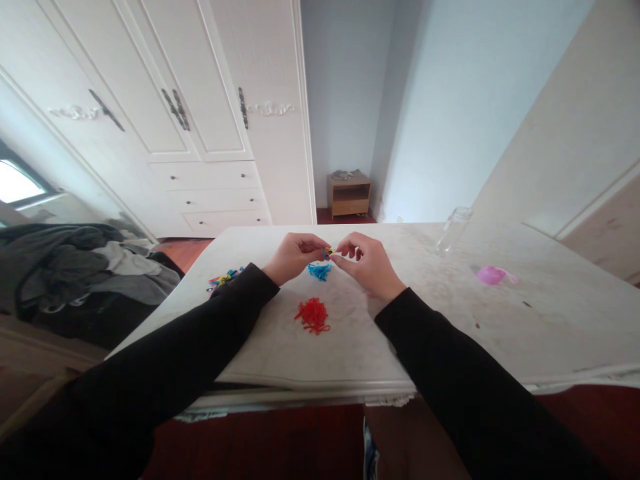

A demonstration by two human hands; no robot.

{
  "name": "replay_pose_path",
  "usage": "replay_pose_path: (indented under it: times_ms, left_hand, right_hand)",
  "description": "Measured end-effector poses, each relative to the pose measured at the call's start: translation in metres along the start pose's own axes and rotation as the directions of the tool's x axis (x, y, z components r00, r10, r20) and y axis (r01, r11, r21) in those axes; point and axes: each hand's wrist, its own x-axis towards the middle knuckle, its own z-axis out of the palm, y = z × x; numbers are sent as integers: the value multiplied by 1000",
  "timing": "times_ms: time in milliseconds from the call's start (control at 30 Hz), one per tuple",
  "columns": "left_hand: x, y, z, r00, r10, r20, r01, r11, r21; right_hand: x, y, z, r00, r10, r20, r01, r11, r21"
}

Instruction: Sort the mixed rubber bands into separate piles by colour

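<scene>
My left hand [297,257] and my right hand [366,265] meet above the middle of the white table [270,363]. Both pinch a small bundle of blue, black and yellow rubber bands [328,253] between the fingertips; its exact shape is too small to make out. Just below the fingers lies a pile of blue rubber bands [319,271]. Nearer the front edge is a heap of red rubber bands [313,316], some with loops showing. A mixed-colour pile [225,278] sits left of my left wrist, partly hidden by the sleeve.
A clear glass bottle [453,232] stands at the back right. A pink balloon [491,275] lies on the right side, with small dark bits nearby. Dark clothes [65,267] are heaped off the table's left. A white wardrobe [200,87] and a small wooden cabinet [349,195] are beyond.
</scene>
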Motion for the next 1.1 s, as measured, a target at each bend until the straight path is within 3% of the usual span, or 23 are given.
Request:
replay_pose_path:
  times_ms: [367,633,800,867,967,1100]
  left_hand:
    - [-5,8,4,998,-39,49,40,999,-23]
    - [-7,8,5,993,-99,66,100,995,-27]
    - [-6,9,3,996,-88,-20,89,996,28]
    - [-4,9,1,993,-66,-99,69,997,22]
    - [-1,7,-2,971,-34,-238,30,999,-23]
    - [2,4,-4,956,-34,-290,19,998,-53]
  right_hand:
    - [0,11,4,995,-100,16,101,995,-7]
    - [1,9,3,998,24,-52,-22,999,45]
    - [1,10,0,985,111,-135,-110,994,15]
    - [1,13,1,990,106,-92,-109,994,-25]
    - [0,14,6,992,72,99,-56,987,-153]
    - [1,6,13,955,30,296,100,905,-414]
